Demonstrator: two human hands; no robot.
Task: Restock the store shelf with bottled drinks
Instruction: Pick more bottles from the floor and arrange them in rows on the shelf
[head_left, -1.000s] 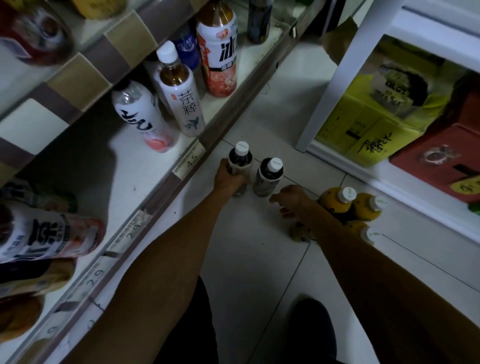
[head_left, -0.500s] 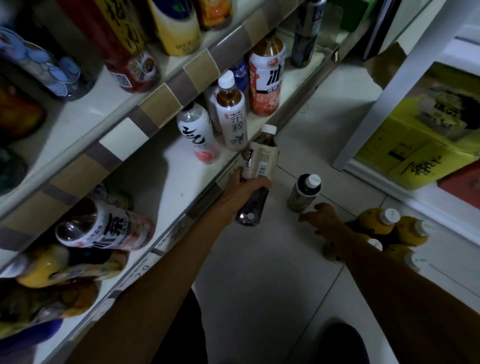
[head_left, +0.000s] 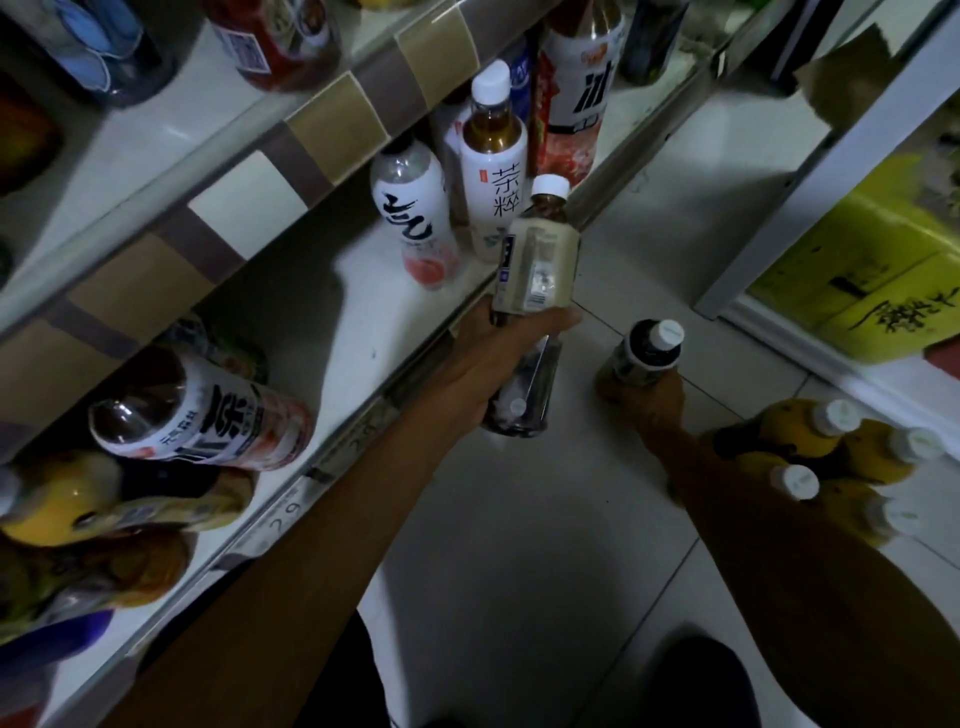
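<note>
A person's left hand (head_left: 498, 358) grips a dark, cream-labelled plastic drink bottle (head_left: 537, 260) with a white cap, fingers curled round its lower half. It holds the bottle tilted in the air at the front edge of the white lower store shelf (head_left: 322, 312). The right hand (head_left: 644, 397) wraps round the base of a matching white-capped bottle (head_left: 649, 348) standing on the pale tiled floor (head_left: 519, 519), near a cluster of yellow bottles (head_left: 800, 436).

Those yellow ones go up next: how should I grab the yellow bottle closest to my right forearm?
Take the yellow bottle by the neck under its white cap, straight down from above. It stands upright, packed among the other yellow bottles, so its sides look blocked.
</note>
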